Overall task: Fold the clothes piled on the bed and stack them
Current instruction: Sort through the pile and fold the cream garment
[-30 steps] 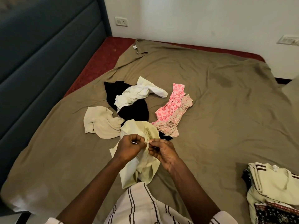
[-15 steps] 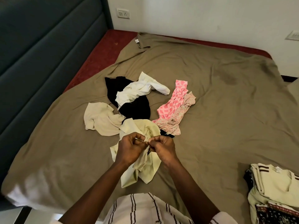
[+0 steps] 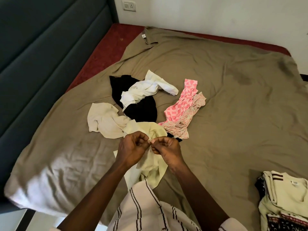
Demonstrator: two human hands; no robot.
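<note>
A pale yellow garment (image 3: 150, 165) is pinched by the left hand (image 3: 131, 149) and right hand (image 3: 168, 150), with a folded stack (image 3: 286, 194) at four o'clock.

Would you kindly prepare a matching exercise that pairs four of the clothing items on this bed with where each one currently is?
Items:
1. pale yellow garment
2. white garment
3. pink patterned garment
4. folded stack

Places:
A. at the near right edge of the bed
B. pinched by the left hand and right hand
C. lying on the black garment
D. loose, just right of the black garment

Pairs: 1-B, 2-C, 3-D, 4-A
</note>
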